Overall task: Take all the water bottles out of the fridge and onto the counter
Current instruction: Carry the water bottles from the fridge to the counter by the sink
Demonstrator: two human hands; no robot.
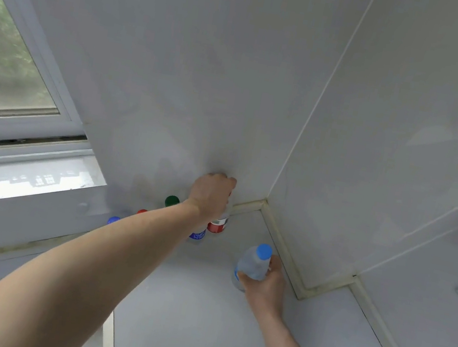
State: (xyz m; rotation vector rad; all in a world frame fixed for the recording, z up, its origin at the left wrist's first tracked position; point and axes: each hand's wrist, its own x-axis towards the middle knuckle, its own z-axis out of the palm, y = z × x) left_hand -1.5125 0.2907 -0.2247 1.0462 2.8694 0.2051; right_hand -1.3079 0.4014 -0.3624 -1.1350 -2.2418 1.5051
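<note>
My left hand [213, 195] reaches to the back corner of the white counter [192, 304] and grips the top of a red-labelled water bottle [217, 226] standing there. My right hand [265, 282] holds a clear bottle with a light-blue cap [253, 261] by its body, low over the counter near the right wall. Behind my left forearm stand more bottles: a blue-labelled one [197, 235], a green cap [171, 201], a red cap [141, 211] and a blue cap [113, 220]; their bodies are mostly hidden. The fridge is out of view.
White tiled walls [375, 168] meet in the corner behind the bottles. A window [2, 66] with a white sill is at the left. A raised ledge [323, 288] runs along the right wall. A seam in the counter [109, 342] is near the front.
</note>
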